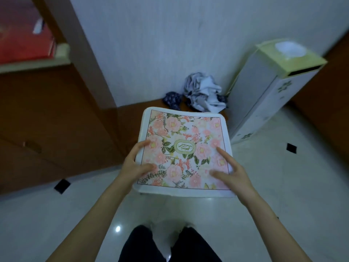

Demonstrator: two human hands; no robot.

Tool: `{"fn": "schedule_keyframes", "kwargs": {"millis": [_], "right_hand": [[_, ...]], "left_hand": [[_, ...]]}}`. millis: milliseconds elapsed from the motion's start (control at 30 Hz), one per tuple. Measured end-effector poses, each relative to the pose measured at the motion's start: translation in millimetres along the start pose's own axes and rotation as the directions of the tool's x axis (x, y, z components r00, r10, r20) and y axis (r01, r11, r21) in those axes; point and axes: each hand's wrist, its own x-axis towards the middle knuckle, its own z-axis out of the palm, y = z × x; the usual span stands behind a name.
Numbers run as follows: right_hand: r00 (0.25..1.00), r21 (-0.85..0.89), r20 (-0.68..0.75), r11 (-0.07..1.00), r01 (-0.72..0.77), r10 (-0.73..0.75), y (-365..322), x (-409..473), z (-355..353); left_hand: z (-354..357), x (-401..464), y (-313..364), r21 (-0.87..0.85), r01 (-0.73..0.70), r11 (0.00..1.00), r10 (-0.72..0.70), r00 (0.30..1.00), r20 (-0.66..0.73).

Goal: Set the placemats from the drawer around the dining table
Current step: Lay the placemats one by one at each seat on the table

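A stack of square placemats [184, 129], white-edged with pink flowers, green leaves and an oval emblem in the middle, is held flat in front of me above the floor. My left hand [137, 163] grips its left edge, thumb on top. My right hand [229, 172] grips the near right side, thumb and a finger spread on the top mat. The dining table is not in view.
A brown wooden cabinet [47, 120] stands at the left, with red items on its shelf [24, 40]. A crumpled cloth pile [203, 93] lies by the white wall. A tall white box [264, 91] leans at the right. Glossy pale tiles [283, 186] cover the floor.
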Motion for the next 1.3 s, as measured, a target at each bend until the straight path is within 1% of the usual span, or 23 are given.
{"fn": "schedule_keyframes", "kwargs": {"millis": [133,200,267,367,467,600,667,767,867,900,933,1100,1233,1300], "right_hand": [[0.980,0.041,-0.197,0.999,0.014,-0.006,1.6,-46.5,13.2],[0.950,0.041,-0.313,0.999,0.017,-0.004,3.1,-71.1,25.6],[0.910,0.050,-0.415,0.998,0.030,-0.006,4.4,-92.9,36.6],[0.810,0.090,-0.585,0.996,0.026,0.032,7.0,-129.5,46.9],[0.704,0.152,-0.707,0.987,0.044,0.077,11.2,-175.6,54.8],[0.536,0.195,-0.832,0.980,0.041,0.144,27.8,-241.4,62.2],[0.451,0.245,-0.871,0.968,0.055,0.195,35.2,-277.7,63.5],[0.305,0.305,-0.915,0.948,0.092,0.265,48.3,-334.6,62.9],[0.167,0.344,-0.932,0.930,0.130,0.321,68.7,-392.2,58.1],[0.131,0.353,-0.933,0.925,0.141,0.336,73.9,-408.7,56.0],[0.103,0.361,-0.932,0.920,0.150,0.349,79.2,-424.6,54.2],[-0.104,0.389,-0.904,0.899,0.201,0.414,114.2,-531.0,45.8],[-0.233,0.418,-0.847,0.870,0.259,0.477,138.6,-609.2,48.0],[-0.312,0.417,-0.813,0.866,0.276,0.491,148.8,-647.2,52.9]], "left_hand": [[-0.1,5.3,32.6,0.122,-0.069,0.990,0.044,0.980,0.192],[0.2,8.0,45.2,0.166,-0.112,0.980,0.059,0.953,0.297],[3.9,11.6,55.4,0.226,-0.188,0.956,0.087,0.914,0.395],[22.7,13.2,66.3,0.255,-0.298,0.920,0.117,0.829,0.547],[47.8,4.1,66.3,0.256,-0.348,0.902,0.090,0.732,0.676],[91.9,-24.2,59.4,0.245,-0.450,0.859,0.062,0.565,0.823],[120.0,-46.4,54.1,0.237,-0.484,0.842,0.031,0.482,0.876],[165.5,-87.1,41.3,0.214,-0.549,0.808,-0.014,0.346,0.938],[214.3,-138.0,24.6,0.163,-0.605,0.780,-0.046,0.204,0.978],[227.3,-154.1,19.4,0.144,-0.614,0.776,-0.047,0.171,0.984],[238.7,-170.4,15.0,0.129,-0.624,0.771,-0.048,0.144,0.988],[310.4,-282.9,-22.6,0.071,-0.648,0.758,-0.126,-0.039,0.991],[355.0,-371.1,-53.1,0.014,-0.641,0.767,-0.171,-0.184,0.968],[375.1,-416.2,-70.5,-0.008,-0.619,0.785,-0.195,-0.259,0.946]]}}
